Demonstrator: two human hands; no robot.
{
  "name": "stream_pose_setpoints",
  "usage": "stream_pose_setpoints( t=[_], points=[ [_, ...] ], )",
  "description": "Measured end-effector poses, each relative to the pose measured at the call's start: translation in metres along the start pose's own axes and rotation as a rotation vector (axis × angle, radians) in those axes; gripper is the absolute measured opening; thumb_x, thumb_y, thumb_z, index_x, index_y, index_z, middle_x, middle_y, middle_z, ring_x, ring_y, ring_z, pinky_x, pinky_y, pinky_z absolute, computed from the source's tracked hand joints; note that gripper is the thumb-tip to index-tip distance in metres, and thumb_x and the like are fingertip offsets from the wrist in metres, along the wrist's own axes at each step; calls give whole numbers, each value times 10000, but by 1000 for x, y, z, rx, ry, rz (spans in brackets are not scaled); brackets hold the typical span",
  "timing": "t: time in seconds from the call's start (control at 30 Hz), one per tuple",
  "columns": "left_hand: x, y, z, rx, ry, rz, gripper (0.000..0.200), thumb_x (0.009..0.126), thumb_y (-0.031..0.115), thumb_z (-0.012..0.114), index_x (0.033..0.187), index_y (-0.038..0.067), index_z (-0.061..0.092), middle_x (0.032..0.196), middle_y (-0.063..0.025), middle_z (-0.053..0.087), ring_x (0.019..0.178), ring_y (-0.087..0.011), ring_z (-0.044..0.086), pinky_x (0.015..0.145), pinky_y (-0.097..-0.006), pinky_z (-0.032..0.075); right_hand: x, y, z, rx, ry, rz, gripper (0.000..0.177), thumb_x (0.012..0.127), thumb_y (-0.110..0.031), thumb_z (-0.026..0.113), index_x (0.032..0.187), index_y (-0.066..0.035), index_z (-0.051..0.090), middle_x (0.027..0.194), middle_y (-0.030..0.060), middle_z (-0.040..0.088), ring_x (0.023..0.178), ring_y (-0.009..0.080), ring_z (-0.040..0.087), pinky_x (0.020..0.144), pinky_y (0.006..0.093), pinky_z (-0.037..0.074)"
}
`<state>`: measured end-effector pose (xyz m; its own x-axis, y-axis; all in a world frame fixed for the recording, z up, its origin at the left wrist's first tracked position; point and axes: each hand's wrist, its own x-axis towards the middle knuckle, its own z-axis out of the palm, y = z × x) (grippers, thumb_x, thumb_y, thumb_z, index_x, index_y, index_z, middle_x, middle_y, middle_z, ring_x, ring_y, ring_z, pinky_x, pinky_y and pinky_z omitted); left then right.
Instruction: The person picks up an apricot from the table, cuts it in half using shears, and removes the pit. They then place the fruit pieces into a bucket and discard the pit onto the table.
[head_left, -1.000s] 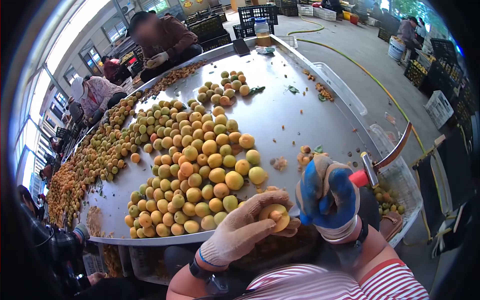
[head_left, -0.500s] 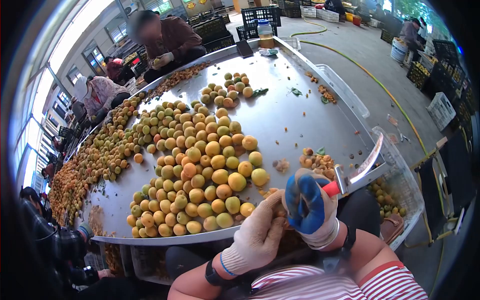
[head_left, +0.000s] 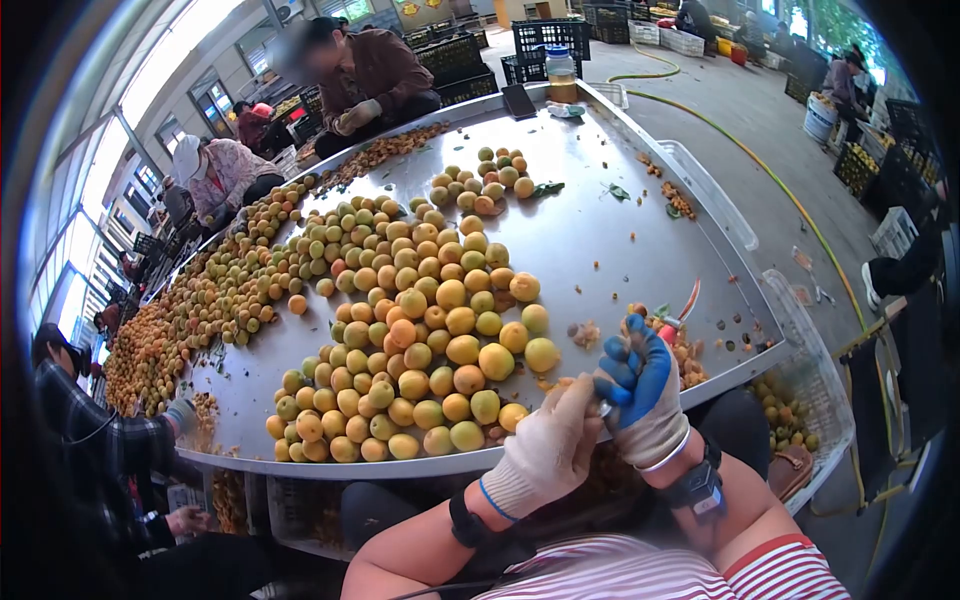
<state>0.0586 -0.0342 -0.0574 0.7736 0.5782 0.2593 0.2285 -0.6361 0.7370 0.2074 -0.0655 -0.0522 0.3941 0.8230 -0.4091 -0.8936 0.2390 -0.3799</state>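
My right hand [head_left: 640,390], in a white glove with a blue coated palm, is closed round a red-handled knife [head_left: 668,334]. The knife's thin, curved blade [head_left: 692,298] points up and away over the table. Against it, my left hand [head_left: 545,445] in a cream knit glove is closed, thumb and fingers pinched together. What lies between its fingertips is mostly hidden; a small shiny spot shows where the hands meet. Both hands are at the table's near edge, right of a large heap of yellow-green and orange apricots [head_left: 410,350].
Cut, brownish fruit pieces [head_left: 690,360] lie beyond my right hand on the metal table [head_left: 640,240]. A plastic crate [head_left: 825,400] with fruit stands at the right. Co-workers sit along the left side. A jar [head_left: 560,75] and a phone [head_left: 518,101] are at the far end.
My right hand has turned, and the knife has swung from pointing right to pointing up and away. Both hands stay together. A person's leg has come in at the right edge.
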Motion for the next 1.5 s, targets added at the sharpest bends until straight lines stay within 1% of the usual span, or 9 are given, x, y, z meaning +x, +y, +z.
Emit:
stream_pose_setpoints(
  t=[0.13, 0.23, 0.6, 0.73, 0.8, 0.9, 1.23, 1.33, 1.5],
  points=[
    [5, -21, 1, -85, 109, 85, 218, 1014, 167, 536, 1157, 5, 566, 907, -143, 639, 793, -259, 661, 712, -327, 531, 7, -9, -4, 61, -61, -66, 293, 1015, -319, 542, 802, -132, 470, 685, 7, 457, 460, 105, 344, 411, 256, 301],
    [14, -27, -14, -197, -57, -301, 288, 1014, 244, 594, 1165, -2, 606, 980, -80, 715, 842, -102, 656, 663, -243, 542, 12, -20, -11, -13, -114, -197, 354, 1000, -339, 578, 738, -135, 454, 676, 7, 450, 457, 107, 344, 407, 253, 297],
    [17, -5, -51, 37, -68, -445, 348, 942, 400, 652, 1128, 106, 635, 965, -109, 707, 863, -290, 700, 746, -382, 537, 1, -24, -5, -252, -168, -405, 377, 991, -378, 595, 766, -80, 539, 615, 11, 431, 470, 104, 443, 416, 244, 361],
    [11, 22, -57, -16, -595, -207, 264, 910, 285, 695, 1079, 82, 682, 1008, -120, 689, 923, -329, 658, 812, -365, 530, 2, -21, -3, -288, -160, -412, 398, 987, -391, 598, 760, -69, 545, 592, 16, 454, 459, 108, 463, 413, 240, 370],
    [6, 3, -51, 96, -411, 13, 265, 874, 272, 718, 1060, 85, 693, 1060, -119, 686, 969, -317, 653, 845, -384, 529, -2, -20, 1, -380, -115, -394, 416, 989, -398, 593, 748, -61, 555, 576, 22, 485, 427, 114, 468, 394, 243, 373],
    [21, -30, -59, 415, 10, -132, 331, 771, 239, 780, 1041, 68, 692, 1037, -128, 675, 961, -327, 651, 847, -401, 534, 1, -13, -4, -422, -167, -381, 356, 994, -372, 590, 812, -68, 568, 598, 18, 477, 402, 110, 418, 359, 245, 319],
    [45, -56, -61, 797, -140, -511, 578, 680, 368, 841, 1146, 82, 655, 1212, -165, 601, 1056, -347, 637, 869, -453, 539, -4, 0, -4, -696, -199, -237, 192, 949, -248, 701, 970, -84, 603, 671, -31, 561, 480, 48, 499, 399, 209, 397],
    [32, -42, -73, 574, 49, -467, 613, 683, 317, 859, 1185, 59, 621, 1184, -150, 607, 1046, -286, 652, 867, -405, 554, -11, 3, 2, -767, -275, -280, 190, 982, -241, 653, 1086, -101, 576, 711, -11, 571, 475, 54, 469, 420, 218, 364],
    [19, -26, -85, -612, 37, -404, 747, 750, 155, 851, 1377, -2, 475, 1214, -113, 595, 1054, -178, 623, 903, -300, 537, -31, -2, 10, -771, -453, -227, 206, 1030, -246, 564, 1142, -75, 541, 832, -17, 588, 557, 23, 489, 462, 193, 380]
  ],
)
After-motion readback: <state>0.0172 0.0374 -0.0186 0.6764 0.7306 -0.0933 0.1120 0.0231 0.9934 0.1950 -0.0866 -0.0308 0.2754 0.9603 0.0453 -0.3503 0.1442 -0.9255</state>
